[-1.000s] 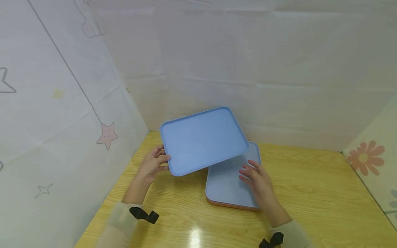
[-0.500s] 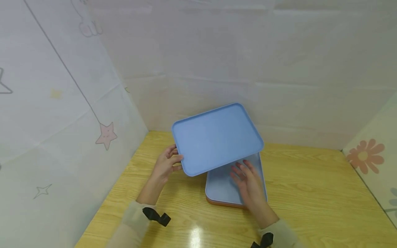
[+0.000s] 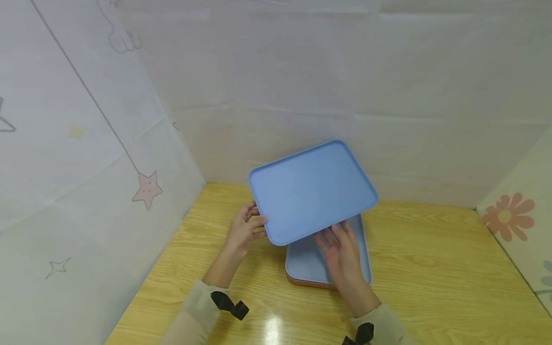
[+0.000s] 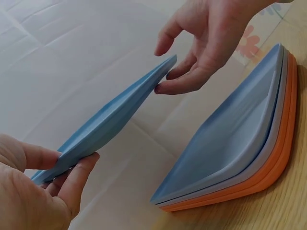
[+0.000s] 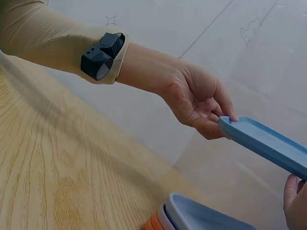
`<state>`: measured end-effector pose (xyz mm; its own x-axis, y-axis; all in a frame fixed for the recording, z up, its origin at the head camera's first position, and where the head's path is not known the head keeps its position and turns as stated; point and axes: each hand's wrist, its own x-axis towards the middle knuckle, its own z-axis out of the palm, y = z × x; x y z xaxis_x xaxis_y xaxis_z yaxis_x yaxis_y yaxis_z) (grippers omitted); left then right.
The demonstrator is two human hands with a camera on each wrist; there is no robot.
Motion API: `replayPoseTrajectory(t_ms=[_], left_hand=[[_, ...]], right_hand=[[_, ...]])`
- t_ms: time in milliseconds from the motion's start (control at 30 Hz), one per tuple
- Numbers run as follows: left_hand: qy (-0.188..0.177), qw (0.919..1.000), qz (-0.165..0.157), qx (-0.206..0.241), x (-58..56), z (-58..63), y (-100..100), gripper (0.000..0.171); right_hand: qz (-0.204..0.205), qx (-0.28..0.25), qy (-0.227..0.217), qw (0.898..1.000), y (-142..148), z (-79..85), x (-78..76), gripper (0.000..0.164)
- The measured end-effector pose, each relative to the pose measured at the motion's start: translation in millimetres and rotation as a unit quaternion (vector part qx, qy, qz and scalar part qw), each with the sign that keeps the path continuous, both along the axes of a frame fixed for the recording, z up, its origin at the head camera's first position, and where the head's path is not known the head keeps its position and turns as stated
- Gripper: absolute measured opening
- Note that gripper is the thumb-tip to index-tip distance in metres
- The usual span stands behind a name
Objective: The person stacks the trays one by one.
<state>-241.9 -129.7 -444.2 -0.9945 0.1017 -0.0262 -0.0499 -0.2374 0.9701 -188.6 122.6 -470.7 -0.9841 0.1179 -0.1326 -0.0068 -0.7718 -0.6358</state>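
A light-blue rectangular tray [image 3: 312, 191] is held up and tilted above the table. My left hand [image 3: 246, 227] pinches its left short edge, thumb on top and fingers beneath, as the left wrist view [image 4: 103, 122] of the tray shows. At the tray's near long edge is my right hand [image 3: 340, 251], its fingers spread and reaching under the rim. In the left wrist view the right hand [image 4: 211, 48] has fingertips at the underside, while its thumb stands off the tray. Below, a stack of trays [image 3: 308, 263] lies on the table, a pale-blue tray topmost.
Grey and orange layers [image 4: 268, 175] show beneath the stack's top tray. The stack stands on a wood-grain table [image 3: 431, 268]. A pale cloth backdrop [image 3: 302, 72] rises behind the table and along its sides, printed with stars and a flower.
The lifted tray and my left hand have moved right, further over the stack. My right hand has moved left to the tray's near edge, its fingertips now under it.
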Motion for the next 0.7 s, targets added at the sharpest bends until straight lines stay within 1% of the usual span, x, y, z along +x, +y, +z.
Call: replayPoseTrajectory(t_ms=[100, 300, 500, 700], left_hand=[[0.003, 1.0, 0.002, -0.003, 1.2, -1.8, 4, 0.057], [0.02, 0.9998, 0.0, -0.008, 3.9, -4.6, 11, 0.057], [0.03, 0.9994, 0.006, -0.017, 5.0, -10.1, 18, 0.055], [0.03, 0.9994, 0.011, -0.015, 5.9, -15.2, 24, 0.059]], right_hand=[[-0.001, 0.001, 0.004, 1.0, -1, 2.1, 0.0, 0.047], [-0.02, 0.0, -0.012, 1.0, 0, 4.7, -1.5, 0.053], [-0.043, 0.026, -0.025, 0.998, 2, 6.1, -5.0, 0.057], [-0.062, 0.055, -0.042, 0.996, 3, 4.2, -8.2, 0.06]])
